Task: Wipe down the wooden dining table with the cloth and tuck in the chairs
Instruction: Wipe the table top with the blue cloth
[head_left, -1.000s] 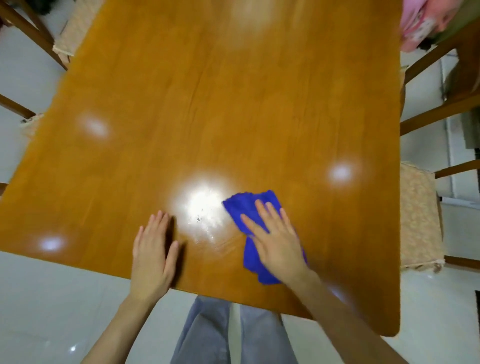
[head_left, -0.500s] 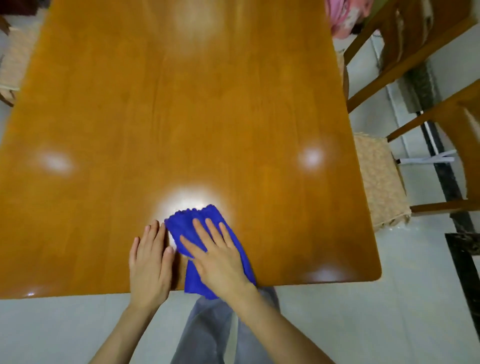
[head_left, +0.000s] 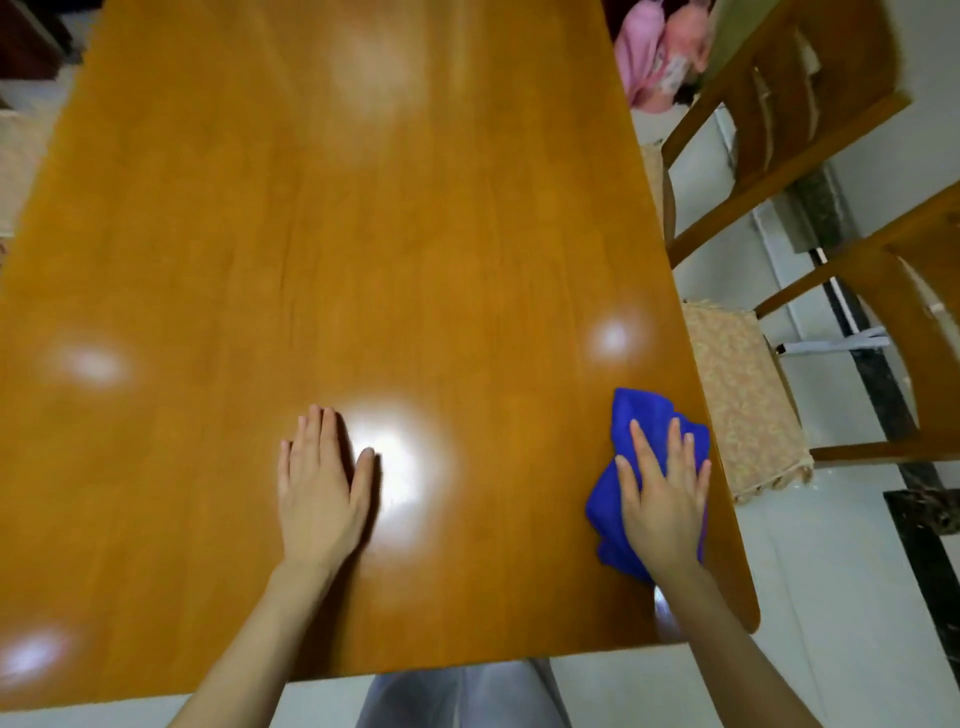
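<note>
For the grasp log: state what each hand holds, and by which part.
Neither grips anything. The right hand presses flat on the middle of the blue cloth; the left hand lies flat on the table.

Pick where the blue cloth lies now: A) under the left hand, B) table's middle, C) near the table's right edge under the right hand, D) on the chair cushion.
C: the right hand presses flat on the blue cloth by the right edge of the table.

no readable text, labels or numbers
</note>
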